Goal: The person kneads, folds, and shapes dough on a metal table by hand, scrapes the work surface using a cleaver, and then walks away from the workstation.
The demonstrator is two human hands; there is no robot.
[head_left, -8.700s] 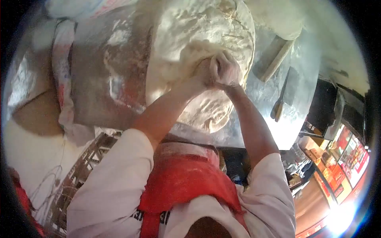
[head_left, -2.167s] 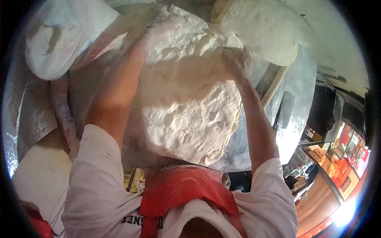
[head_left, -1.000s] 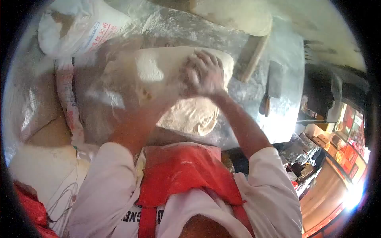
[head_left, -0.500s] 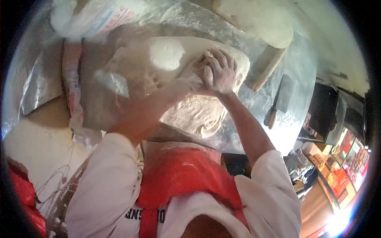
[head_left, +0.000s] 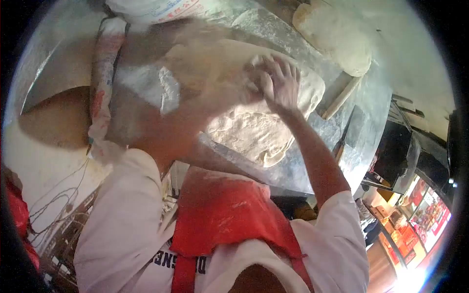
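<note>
A big slab of pale dough lies folded on the floured metal table. Both hands press on its upper part, close together. My right hand has its fingers spread over the dough and partly over the other hand. My left hand is beside and partly under it, blurred and in shadow, so its fingers cannot be made out. The left forearm crosses the left side of the dough.
Another dough mass sits at the upper right, near a wooden strip and a flat scraper. A printed white sack is at the top left. A rolled sack runs along the table's left side.
Earlier the hands were apart at the sides of a larger, spread-out dough; the dough is now folded over and both hands are together on it. The view has turned slightly since.
</note>
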